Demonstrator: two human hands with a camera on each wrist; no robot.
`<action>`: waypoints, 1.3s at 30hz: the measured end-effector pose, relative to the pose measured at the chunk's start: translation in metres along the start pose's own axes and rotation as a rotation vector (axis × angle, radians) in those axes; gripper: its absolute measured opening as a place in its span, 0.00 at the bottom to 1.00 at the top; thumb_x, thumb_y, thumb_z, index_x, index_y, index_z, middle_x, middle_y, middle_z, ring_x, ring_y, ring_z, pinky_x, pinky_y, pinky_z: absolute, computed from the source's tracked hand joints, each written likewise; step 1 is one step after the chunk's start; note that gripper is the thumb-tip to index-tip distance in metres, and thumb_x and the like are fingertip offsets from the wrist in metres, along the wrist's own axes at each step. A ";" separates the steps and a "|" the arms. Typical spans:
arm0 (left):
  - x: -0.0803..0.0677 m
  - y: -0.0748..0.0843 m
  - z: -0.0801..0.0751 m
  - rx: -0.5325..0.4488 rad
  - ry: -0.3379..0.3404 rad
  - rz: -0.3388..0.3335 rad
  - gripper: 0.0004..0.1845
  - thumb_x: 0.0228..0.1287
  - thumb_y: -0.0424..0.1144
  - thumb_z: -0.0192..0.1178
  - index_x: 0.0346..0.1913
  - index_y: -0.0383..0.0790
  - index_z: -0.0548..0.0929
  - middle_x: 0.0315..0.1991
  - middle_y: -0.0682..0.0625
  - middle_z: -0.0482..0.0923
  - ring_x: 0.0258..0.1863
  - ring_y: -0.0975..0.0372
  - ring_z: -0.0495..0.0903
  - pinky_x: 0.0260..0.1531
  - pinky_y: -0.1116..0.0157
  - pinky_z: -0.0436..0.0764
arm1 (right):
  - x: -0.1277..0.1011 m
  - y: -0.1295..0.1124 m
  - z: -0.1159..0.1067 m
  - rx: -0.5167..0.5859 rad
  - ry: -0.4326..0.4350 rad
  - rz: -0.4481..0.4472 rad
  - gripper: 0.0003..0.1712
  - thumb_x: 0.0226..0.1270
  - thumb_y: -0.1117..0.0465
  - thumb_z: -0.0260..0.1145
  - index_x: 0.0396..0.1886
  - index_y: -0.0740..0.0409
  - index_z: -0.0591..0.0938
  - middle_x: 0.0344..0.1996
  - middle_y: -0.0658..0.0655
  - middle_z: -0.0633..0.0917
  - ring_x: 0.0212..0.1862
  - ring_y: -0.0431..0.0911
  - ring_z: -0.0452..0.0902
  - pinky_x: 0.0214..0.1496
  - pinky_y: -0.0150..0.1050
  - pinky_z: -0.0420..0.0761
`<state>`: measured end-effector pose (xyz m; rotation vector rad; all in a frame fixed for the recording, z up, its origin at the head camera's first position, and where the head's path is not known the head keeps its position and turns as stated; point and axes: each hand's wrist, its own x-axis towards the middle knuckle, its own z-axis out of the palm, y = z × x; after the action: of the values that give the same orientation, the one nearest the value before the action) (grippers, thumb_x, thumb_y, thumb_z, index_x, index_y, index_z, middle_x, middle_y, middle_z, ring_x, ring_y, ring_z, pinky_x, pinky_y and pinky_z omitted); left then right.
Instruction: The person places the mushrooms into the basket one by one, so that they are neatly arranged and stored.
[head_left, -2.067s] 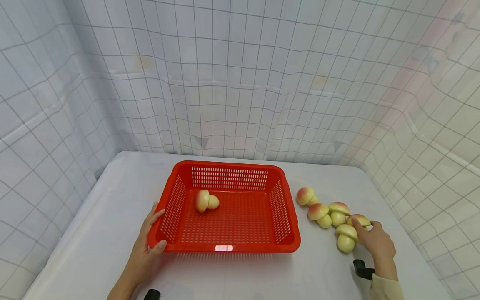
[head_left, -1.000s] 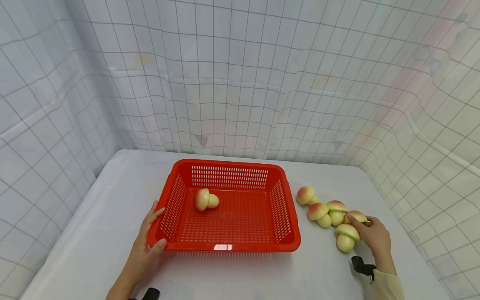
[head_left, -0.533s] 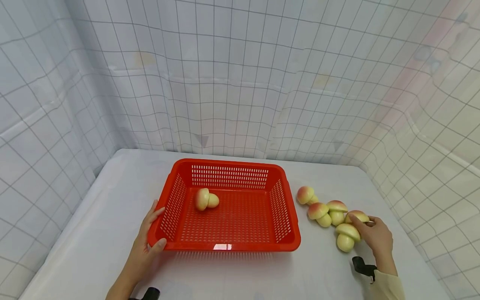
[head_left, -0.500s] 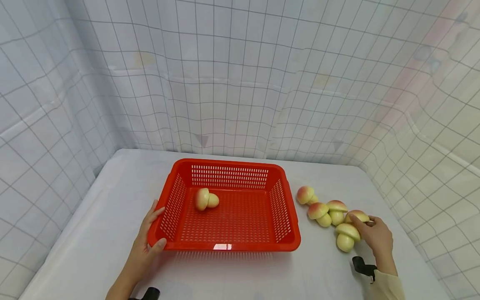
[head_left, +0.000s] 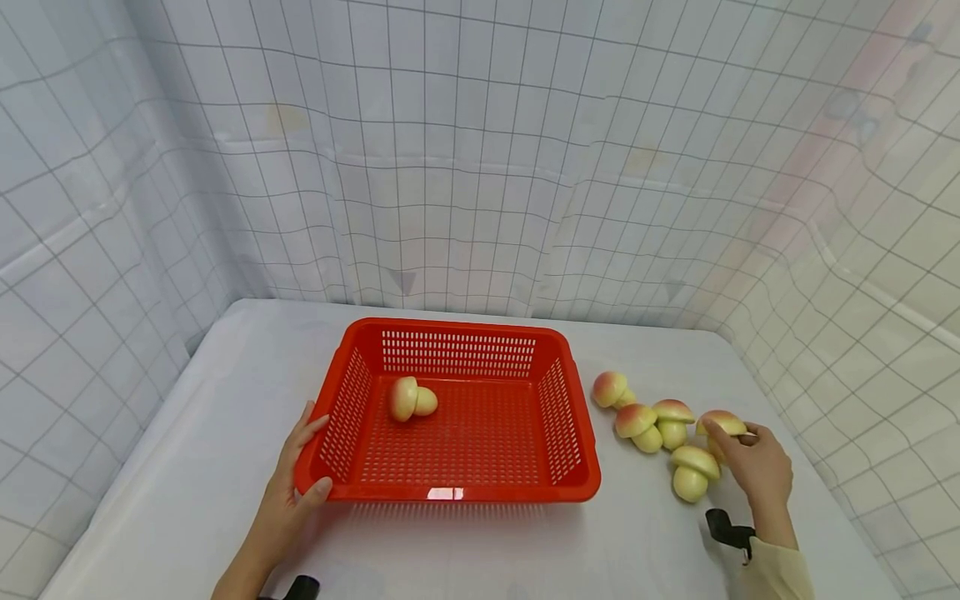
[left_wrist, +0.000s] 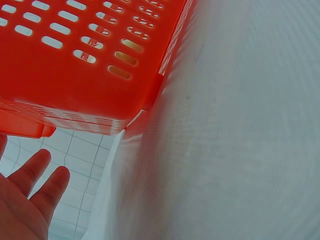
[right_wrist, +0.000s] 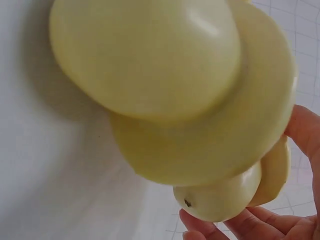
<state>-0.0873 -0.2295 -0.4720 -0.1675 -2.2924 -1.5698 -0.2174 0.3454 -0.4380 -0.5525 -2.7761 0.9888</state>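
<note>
Right hand [head_left: 762, 471], fingers pinching a toy mushroom [head_left: 722, 422], lower right
Lower left, the left hand [head_left: 288, 492] rests straight, unclenched fingers on a red plastic basket [head_left: 480, 450]; a second mushroom [head_left: 408, 400] lies inside.

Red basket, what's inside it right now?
One mushroom-shaped piece lies on its side in the red basket, left of centre, cap toward the left. Nothing else shows inside. The floor under the piece is covered, and the near wall's inner face is hidden.
</note>
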 end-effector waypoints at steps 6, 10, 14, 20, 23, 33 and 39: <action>0.000 0.000 0.000 0.001 -0.001 0.001 0.39 0.56 0.31 0.57 0.72 0.48 0.58 0.75 0.57 0.42 0.69 0.68 0.49 0.46 0.77 0.70 | -0.003 -0.009 -0.004 0.023 0.027 -0.002 0.54 0.57 0.30 0.59 0.65 0.72 0.64 0.55 0.75 0.73 0.54 0.68 0.67 0.51 0.59 0.66; 0.000 -0.001 0.000 0.000 -0.001 0.003 0.39 0.56 0.31 0.58 0.72 0.48 0.58 0.75 0.57 0.42 0.69 0.68 0.49 0.46 0.77 0.70 | -0.004 -0.014 -0.006 0.028 0.031 -0.008 0.54 0.57 0.30 0.59 0.66 0.72 0.63 0.56 0.75 0.72 0.55 0.68 0.66 0.52 0.59 0.65; 0.000 -0.001 0.000 0.001 -0.005 0.006 0.39 0.56 0.31 0.57 0.72 0.47 0.57 0.75 0.56 0.41 0.69 0.68 0.49 0.46 0.77 0.71 | -0.006 -0.018 -0.007 0.041 0.035 -0.017 0.54 0.57 0.31 0.59 0.67 0.71 0.62 0.57 0.75 0.72 0.56 0.68 0.66 0.52 0.59 0.65; 0.001 -0.001 -0.001 0.002 -0.009 0.010 0.39 0.57 0.31 0.57 0.72 0.47 0.57 0.75 0.56 0.41 0.69 0.68 0.49 0.46 0.77 0.70 | -0.011 -0.028 -0.009 0.060 0.043 -0.039 0.53 0.58 0.32 0.60 0.67 0.70 0.62 0.57 0.75 0.72 0.56 0.66 0.68 0.52 0.59 0.65; 0.001 -0.001 -0.001 0.002 -0.008 0.014 0.39 0.57 0.31 0.57 0.72 0.47 0.57 0.75 0.56 0.41 0.69 0.68 0.49 0.47 0.77 0.70 | -0.016 -0.034 -0.009 0.072 0.042 -0.048 0.53 0.58 0.31 0.60 0.67 0.69 0.62 0.57 0.74 0.73 0.56 0.65 0.68 0.53 0.59 0.65; 0.000 -0.002 -0.001 0.003 -0.005 0.013 0.39 0.57 0.31 0.57 0.72 0.47 0.57 0.75 0.56 0.41 0.69 0.68 0.49 0.46 0.77 0.70 | -0.031 -0.054 -0.007 0.113 0.044 -0.092 0.51 0.55 0.32 0.63 0.66 0.65 0.66 0.57 0.71 0.75 0.55 0.62 0.71 0.53 0.57 0.67; 0.000 0.000 0.000 -0.004 -0.003 0.004 0.38 0.57 0.31 0.57 0.72 0.48 0.58 0.75 0.57 0.42 0.69 0.68 0.49 0.46 0.77 0.71 | -0.036 -0.066 -0.002 0.116 0.040 -0.132 0.48 0.55 0.32 0.64 0.65 0.62 0.68 0.56 0.69 0.76 0.54 0.60 0.72 0.51 0.56 0.67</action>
<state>-0.0873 -0.2301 -0.4723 -0.1750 -2.2895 -1.5737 -0.2023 0.2857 -0.3949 -0.3641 -2.6598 1.0885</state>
